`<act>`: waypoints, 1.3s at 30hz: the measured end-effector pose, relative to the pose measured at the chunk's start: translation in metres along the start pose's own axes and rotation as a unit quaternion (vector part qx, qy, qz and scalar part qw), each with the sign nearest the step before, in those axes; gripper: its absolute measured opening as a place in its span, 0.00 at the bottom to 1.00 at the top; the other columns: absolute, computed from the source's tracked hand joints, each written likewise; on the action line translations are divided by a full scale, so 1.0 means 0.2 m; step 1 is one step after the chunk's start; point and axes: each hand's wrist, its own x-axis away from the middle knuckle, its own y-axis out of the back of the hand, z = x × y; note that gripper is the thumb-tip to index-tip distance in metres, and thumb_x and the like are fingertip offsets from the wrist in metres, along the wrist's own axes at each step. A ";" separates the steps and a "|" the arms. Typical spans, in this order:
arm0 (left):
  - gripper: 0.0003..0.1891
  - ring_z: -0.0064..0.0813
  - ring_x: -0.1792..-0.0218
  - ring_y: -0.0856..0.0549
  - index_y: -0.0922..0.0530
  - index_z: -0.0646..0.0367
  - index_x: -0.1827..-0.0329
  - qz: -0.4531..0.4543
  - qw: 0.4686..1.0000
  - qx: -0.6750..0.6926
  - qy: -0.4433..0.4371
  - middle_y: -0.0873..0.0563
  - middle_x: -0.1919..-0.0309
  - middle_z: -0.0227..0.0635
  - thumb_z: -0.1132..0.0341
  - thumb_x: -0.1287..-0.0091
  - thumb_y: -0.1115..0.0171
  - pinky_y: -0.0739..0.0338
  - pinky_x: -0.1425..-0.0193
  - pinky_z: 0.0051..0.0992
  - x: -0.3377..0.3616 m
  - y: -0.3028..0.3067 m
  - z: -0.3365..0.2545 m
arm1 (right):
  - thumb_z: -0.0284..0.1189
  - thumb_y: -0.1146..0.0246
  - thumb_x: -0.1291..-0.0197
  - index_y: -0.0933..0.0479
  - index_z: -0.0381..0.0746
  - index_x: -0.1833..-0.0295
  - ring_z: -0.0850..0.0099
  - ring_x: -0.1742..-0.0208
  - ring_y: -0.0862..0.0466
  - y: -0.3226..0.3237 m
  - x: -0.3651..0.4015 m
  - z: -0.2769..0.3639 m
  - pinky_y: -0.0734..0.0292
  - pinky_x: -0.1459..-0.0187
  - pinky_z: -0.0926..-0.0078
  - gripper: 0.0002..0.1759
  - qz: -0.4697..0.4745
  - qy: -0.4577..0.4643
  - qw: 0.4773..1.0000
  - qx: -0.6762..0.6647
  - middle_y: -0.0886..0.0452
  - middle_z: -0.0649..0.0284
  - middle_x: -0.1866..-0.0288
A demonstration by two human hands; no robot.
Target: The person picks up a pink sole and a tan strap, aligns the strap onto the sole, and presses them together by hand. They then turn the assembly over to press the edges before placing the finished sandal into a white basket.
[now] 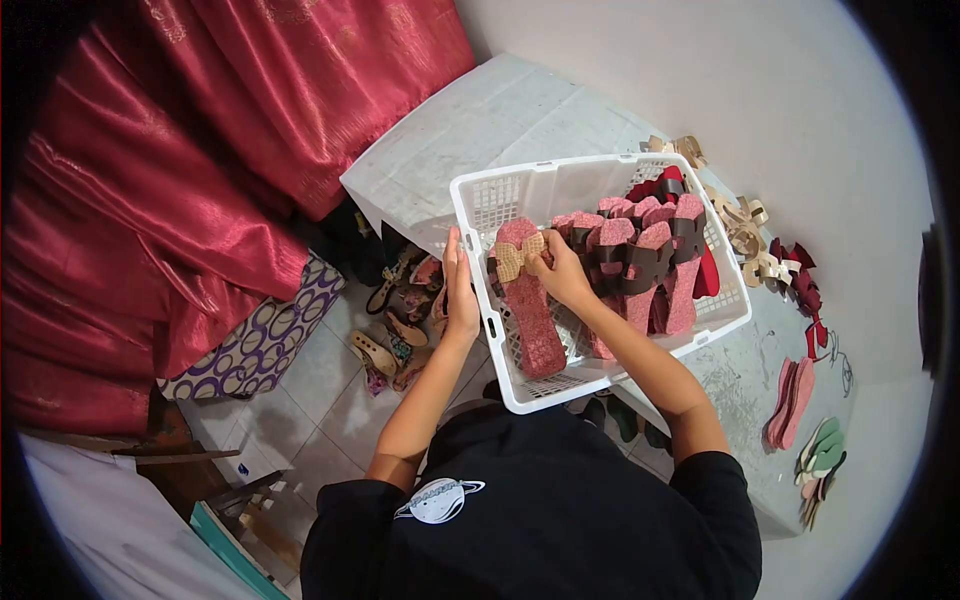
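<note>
A white plastic basket (600,172) sits tilted in front of me, its far part over the table. Along its left outer side my left hand (460,290) lies with fingers stretched out, palm toward the wall. My right hand (562,270) reaches inside, fingers closed at the woven tan strap of a pink glittery sandal (537,330). That sandal leans at the basket's left end, sole lengthwise. Beside it stand several pink sandals (640,270) with dark brown straps, packed upright. Red pieces (707,272) show behind them.
Under the basket is a whitish table (740,390). Beige strap pieces (742,225), dark red ones (803,280), pink soles (790,402) and green soles (824,445) lie along its wall side. Shoes (375,352) lie on the tiled floor. A red curtain (230,120) hangs at left.
</note>
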 end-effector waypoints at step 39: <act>0.23 0.36 0.31 0.41 0.40 0.62 0.32 -0.037 0.983 -0.167 -0.059 0.40 0.34 0.43 0.59 0.26 0.63 0.50 0.29 0.33 0.01 -0.07 -0.06 | 0.26 0.43 0.43 0.41 0.29 0.46 0.45 0.48 0.31 -0.23 0.00 -0.24 0.31 0.47 0.60 0.23 0.009 -0.068 0.982 0.179 0.37 0.39 0.49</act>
